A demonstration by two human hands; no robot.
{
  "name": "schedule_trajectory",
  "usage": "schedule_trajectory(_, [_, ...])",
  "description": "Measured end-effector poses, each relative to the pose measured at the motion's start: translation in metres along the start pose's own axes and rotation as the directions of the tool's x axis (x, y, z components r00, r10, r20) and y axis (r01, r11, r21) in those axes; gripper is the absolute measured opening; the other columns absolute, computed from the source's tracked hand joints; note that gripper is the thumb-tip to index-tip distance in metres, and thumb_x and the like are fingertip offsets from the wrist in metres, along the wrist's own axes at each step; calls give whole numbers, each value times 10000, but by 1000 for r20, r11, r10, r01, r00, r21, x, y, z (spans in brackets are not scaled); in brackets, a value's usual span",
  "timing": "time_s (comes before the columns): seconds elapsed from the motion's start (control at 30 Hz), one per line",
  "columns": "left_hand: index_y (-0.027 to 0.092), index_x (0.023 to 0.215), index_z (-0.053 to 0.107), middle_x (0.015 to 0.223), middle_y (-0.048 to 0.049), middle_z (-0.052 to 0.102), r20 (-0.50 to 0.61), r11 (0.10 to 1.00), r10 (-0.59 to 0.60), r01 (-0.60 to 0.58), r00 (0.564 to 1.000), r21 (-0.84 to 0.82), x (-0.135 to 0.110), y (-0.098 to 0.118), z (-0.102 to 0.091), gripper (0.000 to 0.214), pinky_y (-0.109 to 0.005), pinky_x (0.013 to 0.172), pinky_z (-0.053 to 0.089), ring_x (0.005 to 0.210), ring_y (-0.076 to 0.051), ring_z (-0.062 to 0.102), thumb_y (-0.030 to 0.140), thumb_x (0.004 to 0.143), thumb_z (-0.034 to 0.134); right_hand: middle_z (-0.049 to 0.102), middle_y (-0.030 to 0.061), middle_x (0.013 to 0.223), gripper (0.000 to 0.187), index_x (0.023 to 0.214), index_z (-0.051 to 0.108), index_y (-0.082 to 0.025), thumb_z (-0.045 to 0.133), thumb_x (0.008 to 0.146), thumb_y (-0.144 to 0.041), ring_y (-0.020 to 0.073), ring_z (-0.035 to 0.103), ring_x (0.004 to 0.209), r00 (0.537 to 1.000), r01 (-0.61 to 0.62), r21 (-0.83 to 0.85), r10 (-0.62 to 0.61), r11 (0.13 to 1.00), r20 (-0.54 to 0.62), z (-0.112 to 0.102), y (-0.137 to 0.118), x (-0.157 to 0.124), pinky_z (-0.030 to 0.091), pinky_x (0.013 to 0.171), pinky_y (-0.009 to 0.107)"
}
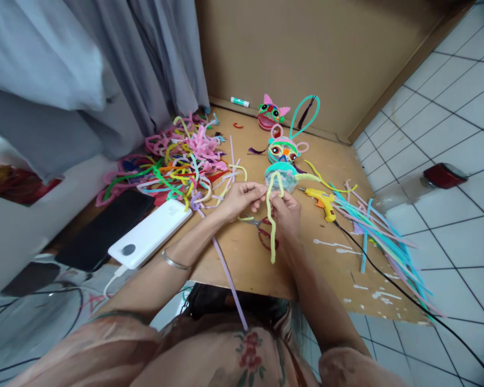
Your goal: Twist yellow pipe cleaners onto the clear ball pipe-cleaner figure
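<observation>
A pale yellow pipe cleaner [272,236] is bent over at its top, with one long end hanging down between my hands. My right hand [287,215] is closed, gripping it between thumb and fingers. My left hand [244,200] is closed in a pinch, its fingertips at the pipe cleaner's left side. Just beyond the fingers is a clear rounded piece with a turquoise fuzzy rim [281,171], partly hidden by the pipe cleaner. Red-handled scissors [262,231] lie on the table under my hands, partly covered by the right one.
A yellow hot glue gun [322,202] with a black cord lies right, beside loose pipe cleaners [381,231]. Two animal-face crafts [283,150] and a glue stick [240,102] are behind. Left are a colourful pipe-cleaner heap [185,156], a white power bank [151,234] and a black phone [105,231].
</observation>
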State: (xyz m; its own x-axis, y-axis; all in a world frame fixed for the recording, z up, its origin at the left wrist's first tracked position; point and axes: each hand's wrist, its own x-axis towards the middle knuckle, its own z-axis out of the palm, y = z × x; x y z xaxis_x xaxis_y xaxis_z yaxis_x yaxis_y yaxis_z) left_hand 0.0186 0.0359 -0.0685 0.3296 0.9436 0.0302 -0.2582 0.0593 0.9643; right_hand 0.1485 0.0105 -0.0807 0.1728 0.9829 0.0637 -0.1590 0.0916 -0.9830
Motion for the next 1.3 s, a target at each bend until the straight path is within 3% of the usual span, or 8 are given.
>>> schedule_trajectory(0.33, [112, 703, 652, 500, 43, 541, -104, 998, 41, -36, 994, 56, 0, 2, -1, 332, -174, 405, 331, 394, -38, 427, 383, 577, 795, 404, -81, 438, 377, 564, 485, -187, 692, 691, -475, 47, 314, 406, 998, -60, -61, 62, 996, 22, 0, -6, -2, 252, 410, 199])
schedule_trajectory(0.5, [124, 671, 610, 541, 38, 540, -156, 994, 105, -103, 982, 19, 4, 0, -7, 307, -168, 411, 313, 405, -29, 415, 405, 649, 733, 530, -36, 653, 189, 823, 615, -193, 630, 789, -379, 84, 456, 550, 984, 177, -185, -179, 967, 2, -2, 1, -3, 400, 535, 216])
schedule_trajectory(0.63, [125, 660, 602, 552, 31, 545, -184, 990, 137, -127, 973, 63, 4, 3, -9, 321, -172, 425, 300, 413, -31, 406, 417, 650, 736, 620, 19, 887, 274, 1068, 629, -254, 623, 794, -246, 132, 545, 699, 874, 471, -422, -476, 775, 100, -1, 5, -6, 484, 671, 274])
schedule_trajectory(0.83, [130, 708, 617, 553, 20, 537, -130, 941, 189, -142, 973, 309, 2, 2, -11, 277, -193, 482, 313, 464, -71, 435, 403, 750, 630, 696, 62, 892, 194, 937, 682, -254, 509, 880, -188, 195, 634, 866, 696, 694, -502, -660, 516, 284, -5, -1, -12, 500, 864, 370])
schedule_trajectory(0.9, [135, 716, 622, 591, 2, 560, -92, 857, 253, -179, 963, 483, 2, 2, -12, 240, -208, 522, 323, 504, -88, 449, 357, 796, 582, 706, 61, 901, 213, 951, 686, -256, 496, 887, -184, 199, 643, 877, 691, 699, -503, -659, 507, 296, -8, -2, -11, 500, 864, 374])
schedule_trajectory(1.0, [152, 721, 646, 652, -31, 588, 46, 600, 375, -280, 926, 750, 1, 2, -16, 205, -233, 594, 329, 589, -122, 475, 277, 840, 535, 709, 59, 877, 219, 952, 696, -255, 502, 886, -181, 200, 642, 855, 693, 697, -518, -650, 496, 311, -13, -1, -8, 490, 838, 370])
schedule_trajectory(1.13, [169, 739, 668, 696, -57, 595, 217, 318, 405, -359, 888, 877, -1, 2, -20, 236, -256, 578, 283, 615, -146, 467, 225, 871, 480, 702, 51, 843, 161, 877, 716, -253, 562, 862, -207, 201, 620, 828, 703, 674, -550, -657, 493, 273, -19, -2, -3, 455, 829, 373])
schedule_trajectory(1.3, [163, 696, 664, 649, -34, 581, 436, 222, 285, -501, 854, 836, -6, 10, -18, 247, -249, 546, 256, 570, -120, 447, 147, 852, 473, 672, 25, 745, 113, 762, 711, -233, 634, 817, -297, 185, 594, 778, 807, 559, -503, -571, 659, 150, -21, -13, 6, 468, 786, 357])
